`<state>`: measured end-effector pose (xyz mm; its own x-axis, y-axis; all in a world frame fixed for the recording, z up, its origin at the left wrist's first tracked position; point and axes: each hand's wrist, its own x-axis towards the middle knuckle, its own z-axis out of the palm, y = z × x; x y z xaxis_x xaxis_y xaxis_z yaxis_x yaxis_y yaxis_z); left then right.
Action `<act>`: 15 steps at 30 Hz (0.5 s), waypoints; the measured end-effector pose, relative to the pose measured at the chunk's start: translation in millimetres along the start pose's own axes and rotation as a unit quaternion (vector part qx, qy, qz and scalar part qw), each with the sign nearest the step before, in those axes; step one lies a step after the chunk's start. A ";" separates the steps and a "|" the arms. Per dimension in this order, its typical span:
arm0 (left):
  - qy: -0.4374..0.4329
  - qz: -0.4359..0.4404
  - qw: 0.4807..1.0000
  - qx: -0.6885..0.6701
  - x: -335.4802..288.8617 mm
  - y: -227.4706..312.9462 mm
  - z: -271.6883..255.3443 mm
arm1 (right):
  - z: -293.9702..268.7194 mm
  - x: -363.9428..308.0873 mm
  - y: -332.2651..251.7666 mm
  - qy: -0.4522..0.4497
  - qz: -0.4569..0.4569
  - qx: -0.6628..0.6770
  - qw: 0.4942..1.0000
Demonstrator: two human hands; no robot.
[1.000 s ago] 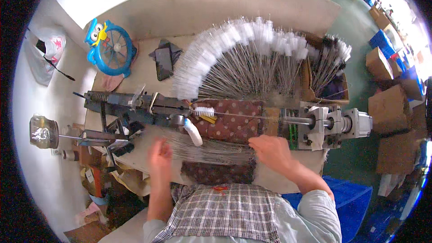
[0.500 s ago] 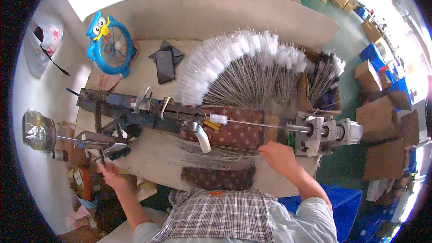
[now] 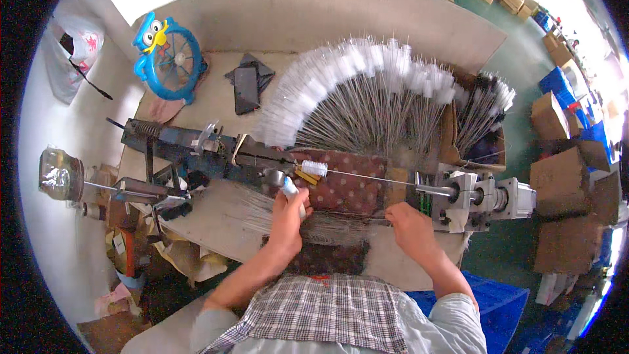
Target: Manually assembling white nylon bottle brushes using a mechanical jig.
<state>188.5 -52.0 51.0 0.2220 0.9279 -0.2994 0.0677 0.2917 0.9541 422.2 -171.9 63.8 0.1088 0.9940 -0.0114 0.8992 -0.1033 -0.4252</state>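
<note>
My left hand (image 3: pixel 288 221) is closed round the white-gripped handle (image 3: pixel 289 188) of a lever on the long dark metal machine (image 3: pixel 196 151). A small white bristle brush (image 3: pixel 314 168) sits just beyond this hand, on a thin twisted wire (image 3: pixel 367 176) that runs right to a motor-driven spindle (image 3: pixel 436 190). My right hand (image 3: pixel 411 228) is pinched shut at the right end of a bundle of loose thin wires (image 3: pixel 337 229) lying along the near side. What its fingertips hold is too small to make out. Under the brush lie a yellow piece (image 3: pixel 306 177) and a dotted brown cloth (image 3: pixel 354 190).
A large fan of white brushes on wire stems (image 3: pixel 367 85) fills the back of the bench. Darker-tipped brushes stand in a cardboard box (image 3: pixel 485 157) at right. A phone (image 3: pixel 246 90) and a blue cartoon-shaped fan (image 3: pixel 169 59) lie farther left. A blue crate (image 3: pixel 491 301) stands below right.
My left hand has come from the machine's left side to the white handle and closed on it. My right hand stays by the wire ends. The whole view has shifted slightly.
</note>
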 end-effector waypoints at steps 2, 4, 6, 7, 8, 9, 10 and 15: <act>0.026 -0.172 0.974 -0.148 -0.2 10.4 12.2 | 9.3 -4.1 3.6 -0.001 -0.013 0.012 1.000; -0.105 -0.266 0.910 -0.301 -13.8 43.7 20.2 | 12.1 -1.4 6.6 0.000 0.005 0.022 1.000; -0.189 -0.188 0.741 -0.616 -22.9 73.8 -3.9 | 4.9 -0.8 -1.1 0.014 -0.048 0.038 0.998; -0.182 -0.230 0.747 -0.597 -17.4 100.9 -17.9 | 1.2 -4.0 3.3 0.012 -0.030 0.030 0.999; -0.207 -0.282 0.689 -0.635 -13.0 109.6 -33.1 | -0.1 -1.5 7.4 -0.027 -0.035 0.004 0.999; -0.206 -0.238 0.752 -0.579 -14.9 105.7 -40.7 | -2.6 0.9 5.7 -0.068 -0.046 -0.020 0.996; -0.200 -0.191 0.809 -0.518 -22.3 97.4 -48.4 | -2.8 3.8 3.3 -0.071 -0.045 -0.023 0.996; -0.280 -0.112 0.950 -0.080 -35.1 56.3 -28.5 | -3.5 8.5 -11.5 -0.068 -0.057 -0.023 0.996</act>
<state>156.8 -61.6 115.2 0.7047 0.5827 -0.4048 0.0359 0.5405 0.8406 414.3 -162.3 71.8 -0.0513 0.9947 -0.0893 0.9214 0.0127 -0.3885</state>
